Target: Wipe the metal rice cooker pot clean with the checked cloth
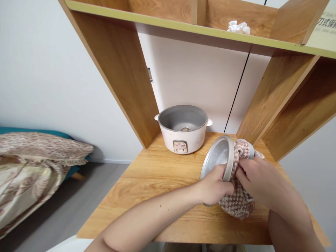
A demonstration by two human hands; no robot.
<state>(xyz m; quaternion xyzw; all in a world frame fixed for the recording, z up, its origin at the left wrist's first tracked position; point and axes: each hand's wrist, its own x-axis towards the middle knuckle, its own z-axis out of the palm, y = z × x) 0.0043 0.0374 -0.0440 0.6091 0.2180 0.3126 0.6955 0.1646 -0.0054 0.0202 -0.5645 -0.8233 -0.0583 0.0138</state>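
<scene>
My left hand (pixel 215 186) grips the lower rim of a round metal inner pot (pixel 217 156), held tilted on its side above the wooden desk (pixel 157 175). My right hand (pixel 256 180) is closed on a brown-and-white patterned cloth (pixel 237 203), pressed against the pot's outer side. Behind them a white rice cooker body (pixel 183 128) stands open, with no pot inside, at the back of the desk.
Wooden shelf walls (pixel 126 77) rise on both sides of the desk, and a shelf above holds a crumpled white tissue (pixel 238 27). A bed with a patterned blanket (pixel 34 164) lies at the left over a grey floor.
</scene>
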